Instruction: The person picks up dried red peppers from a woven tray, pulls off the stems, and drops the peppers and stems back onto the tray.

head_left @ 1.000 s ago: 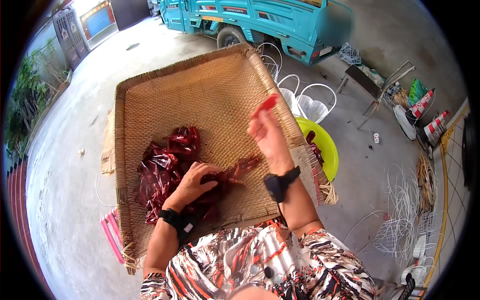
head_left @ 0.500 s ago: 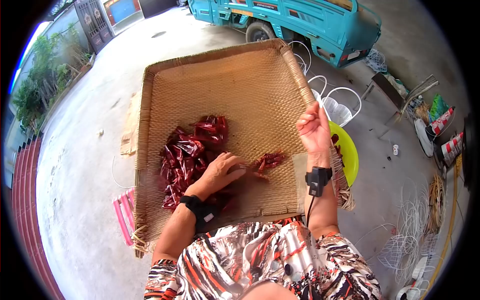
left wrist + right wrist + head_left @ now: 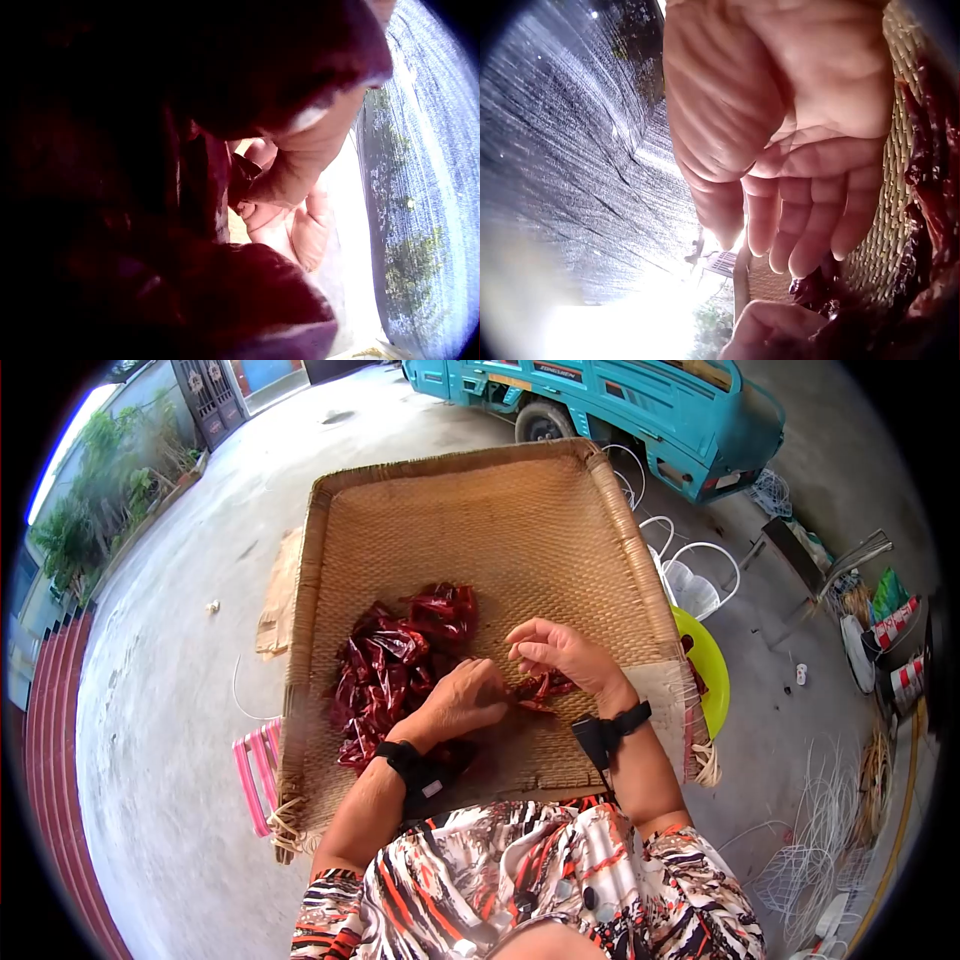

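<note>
Glossy dried red chillies point(image 3: 385, 660) lie heaped in the left part of a woven tray point(image 3: 450, 525). Over the heap's right edge is my left hand point(image 3: 465, 700), its fingers curled. A dark red chilli point(image 3: 244, 171) shows at its thumb and fingertips in the left wrist view. My right hand point(image 3: 565, 653) reaches in close beside it, fingers loosely bent and nothing in them; the right wrist view shows its bare palm and fingers point(image 3: 802, 202). Beneath the right hand lies a smaller bunch of red chilli pieces point(image 3: 540, 688), partly covered by it.
A lime-green basin point(image 3: 708, 670) with some red pieces stands past the tray's right rim. Behind it are white baskets point(image 3: 690, 590) with tall handles. A pink-striped item point(image 3: 258, 770) is at the lower left. A blue cargo vehicle point(image 3: 620, 410) is parked ahead.
The right hand held up a red piece at first, was without it above the tray's right rim, and has come back leftward to the left hand. The left hand stays by the heap.
</note>
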### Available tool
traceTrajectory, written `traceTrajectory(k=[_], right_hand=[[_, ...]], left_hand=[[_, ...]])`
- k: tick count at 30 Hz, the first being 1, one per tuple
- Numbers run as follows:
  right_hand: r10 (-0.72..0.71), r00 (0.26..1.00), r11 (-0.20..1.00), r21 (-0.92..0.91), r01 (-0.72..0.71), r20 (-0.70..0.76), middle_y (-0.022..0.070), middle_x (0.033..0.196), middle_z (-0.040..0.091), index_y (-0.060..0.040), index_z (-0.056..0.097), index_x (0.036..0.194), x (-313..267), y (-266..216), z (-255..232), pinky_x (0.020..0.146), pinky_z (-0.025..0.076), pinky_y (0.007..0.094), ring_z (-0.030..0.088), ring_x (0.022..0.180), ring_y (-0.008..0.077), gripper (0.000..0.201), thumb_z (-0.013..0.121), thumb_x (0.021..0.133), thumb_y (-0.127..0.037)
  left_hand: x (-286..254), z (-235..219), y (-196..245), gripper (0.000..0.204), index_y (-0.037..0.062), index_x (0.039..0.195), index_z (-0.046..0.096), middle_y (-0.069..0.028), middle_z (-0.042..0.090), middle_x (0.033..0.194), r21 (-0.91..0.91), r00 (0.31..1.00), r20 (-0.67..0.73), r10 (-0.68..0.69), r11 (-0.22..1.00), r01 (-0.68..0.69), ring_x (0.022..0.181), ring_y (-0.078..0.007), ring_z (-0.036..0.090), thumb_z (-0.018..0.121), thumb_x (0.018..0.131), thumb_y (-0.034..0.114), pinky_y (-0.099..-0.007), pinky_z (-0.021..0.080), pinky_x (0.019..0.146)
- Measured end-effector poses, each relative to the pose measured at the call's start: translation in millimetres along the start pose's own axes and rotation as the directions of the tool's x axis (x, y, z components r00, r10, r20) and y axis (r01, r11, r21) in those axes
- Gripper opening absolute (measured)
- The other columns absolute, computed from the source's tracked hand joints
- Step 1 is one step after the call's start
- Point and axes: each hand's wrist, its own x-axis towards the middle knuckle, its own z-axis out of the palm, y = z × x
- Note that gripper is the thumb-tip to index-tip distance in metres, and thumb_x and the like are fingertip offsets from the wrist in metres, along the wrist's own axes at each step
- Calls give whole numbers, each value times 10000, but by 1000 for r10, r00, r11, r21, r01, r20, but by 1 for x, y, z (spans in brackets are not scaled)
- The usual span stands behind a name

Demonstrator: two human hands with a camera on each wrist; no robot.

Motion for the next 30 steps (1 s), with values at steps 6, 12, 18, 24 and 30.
traceTrajectory(k=[6, 12, 18, 24, 30], right_hand=[[-33, 989, 978, -198, 62, 144, 37, 993, 625, -40, 564, 1172, 12, 21, 4, 730, 496, 236, 580, 836, 88, 303, 633, 906, -170], [76, 991, 966, -255, -46, 112, 40, 1040, 626, -44, 573, 1198, 10, 15, 19, 832, 481, 255, 580, 950, 114, 282, 551, 918, -17], [-11, 996, 985, -169, 27, 93, 18, 995, 647, -43, 602, 1134, 14, 23, 21, 816, 482, 243, 595, 904, 95, 201, 605, 939, -92], [-113, 990, 987, -102, 121, 85, 11, 962, 656, -32, 615, 1097, 13, 22, 28, 805, 489, 245, 601, 888, 93, 188, 632, 924, -103], [-194, 968, 978, -113, 177, -157, -2, 930, 639, -46, 611, 1081, 12, 13, 1, 749, 508, 236, 608, 825, 76, 167, 619, 933, -124]], left_hand=[[-1, 4, -11, 221, 42, 970, 562, -57, 586, 899, -299, 992, -69, -105, 951, 80, 853, -156, 538, 666, 798, 136, -296, 444, 812], [-2, -3, -13, 141, 24, 946, 544, -4, 559, 876, -564, 960, -119, -253, 813, 144, 836, -94, 504, 583, 847, 117, -234, 419, 774], [-4, -10, -18, 100, 56, 956, 559, 10, 567, 884, -784, 949, -47, -311, 601, 158, 823, -74, 522, 569, 873, 113, -216, 427, 747], [-4, -10, -13, 155, 79, 1023, 558, 18, 588, 887, -910, 963, -6, -271, 401, 107, 749, -69, 506, 611, 914, 175, -206, 414, 690], [-4, -13, -14, 212, 115, 1113, 566, 64, 551, 861, -895, 939, -26, -342, 426, 131, 728, -21, 474, 628, 926, 194, -170, 386, 644]])
